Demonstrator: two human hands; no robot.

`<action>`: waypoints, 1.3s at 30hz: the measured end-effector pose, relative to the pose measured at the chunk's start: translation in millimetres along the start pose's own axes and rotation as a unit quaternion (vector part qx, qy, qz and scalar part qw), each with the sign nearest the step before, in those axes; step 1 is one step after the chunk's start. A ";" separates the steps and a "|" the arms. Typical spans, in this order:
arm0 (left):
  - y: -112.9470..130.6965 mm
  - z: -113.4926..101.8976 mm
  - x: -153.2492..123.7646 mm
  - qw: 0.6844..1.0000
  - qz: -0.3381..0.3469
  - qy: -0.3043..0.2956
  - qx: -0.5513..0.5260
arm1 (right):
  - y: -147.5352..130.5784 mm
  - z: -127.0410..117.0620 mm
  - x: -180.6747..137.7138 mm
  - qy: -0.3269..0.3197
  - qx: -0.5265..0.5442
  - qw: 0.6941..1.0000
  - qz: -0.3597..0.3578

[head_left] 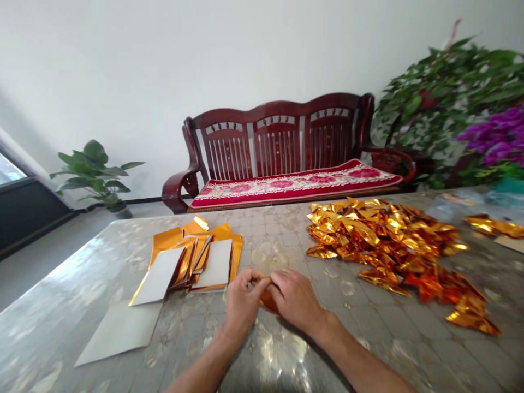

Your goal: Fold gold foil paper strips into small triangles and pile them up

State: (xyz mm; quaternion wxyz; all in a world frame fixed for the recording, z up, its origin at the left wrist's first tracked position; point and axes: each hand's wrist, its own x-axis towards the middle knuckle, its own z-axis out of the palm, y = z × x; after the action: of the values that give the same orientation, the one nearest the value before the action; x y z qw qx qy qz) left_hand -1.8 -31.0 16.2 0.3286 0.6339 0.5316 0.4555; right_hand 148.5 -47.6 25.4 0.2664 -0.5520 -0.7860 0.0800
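Observation:
Both my hands meet over the near middle of the table, around a small piece of gold foil paper [268, 302]. My left hand [242, 299] pinches it from the left, thumb and fingertips together. From the other side my right hand [298, 299] grips it too, its fingers curled over the top. Most of the piece is hidden by the fingers. To the left lies a loose stack of gold foil sheets [167, 240], several with the white back [218, 264] facing up. A large heap of folded gold foil pieces [368, 232] spreads out on the right.
A patterned cover lies over the table [196, 338]. One pale sheet [123, 333] rests at the near left. Clear plastic [454, 203] and more gold foil [493, 225] sit at the far right. Beyond stand a wooden bench [278, 139], a potted plant [96, 174] and purple flowers [497, 136].

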 end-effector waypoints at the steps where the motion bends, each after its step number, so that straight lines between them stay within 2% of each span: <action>1: 0.8 0.3 0.0 1.000 -0.007 0.010 -0.007 | -0.5 1.1 -0.3 0.008 0.027 1.000 0.013; 4: 1.6 1.4 0.9 0.997 -0.045 0.025 -0.061 | 0.0 6.1 -0.8 0.034 0.129 0.989 0.059; 6: 0.9 1.1 2.1 0.989 -0.071 0.003 -0.132 | 2.1 9.4 -0.6 0.037 0.181 0.980 0.075; 8: -0.6 -0.9 3.8 0.968 -0.108 -0.031 -0.226 | 4.6 11.3 0.2 0.029 0.209 0.975 0.075; 11: -4.1 -5.7 7.2 0.919 -0.190 -0.090 -0.334 | 7.0 10.9 2.0 0.012 0.223 0.972 0.070; 13: -6.9 -8.2 9.0 0.899 -0.228 -0.119 -0.356 | 7.2 9.4 3.0 0.002 0.223 0.973 0.066; 15: -9.2 -9.1 9.8 0.893 -0.237 -0.127 -0.360 | 6.9 7.8 3.8 -0.003 0.221 0.974 0.060; 19: -12.4 -7.2 8.9 0.900 -0.216 -0.129 -0.355 | 6.5 4.8 4.1 -0.002 0.204 0.978 0.055; 23: -16.3 -5.1 8.8 0.921 -0.199 -0.125 -0.312 | 6.6 2.7 3.3 -0.002 0.176 0.983 0.052; 29: -16.9 -4.0 7.8 0.979 -0.109 -0.084 -0.150 | 5.3 0.8 2.5 -0.004 0.111 0.993 0.029; 33: -14.7 -1.7 5.5 0.996 -0.054 -0.043 -0.048 | 4.8 2.2 2.2 -0.008 0.082 0.996 0.017; 36: -16.6 -0.1 6.5 0.994 -0.058 -0.061 -0.064 | 5.1 3.7 2.1 -0.009 0.092 0.995 0.025; 39: -19.7 -0.1 9.2 0.985 -0.090 -0.072 -0.130 | 7.4 3.6 3.9 -0.014 0.168 0.985 0.049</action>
State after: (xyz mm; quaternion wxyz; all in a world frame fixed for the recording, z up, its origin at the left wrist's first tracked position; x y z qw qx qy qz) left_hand -9.1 -17.7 0.5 0.4852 0.5663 0.4977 0.4429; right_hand 151.8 -40.6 20.6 0.3400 -0.5358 -0.7374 0.2314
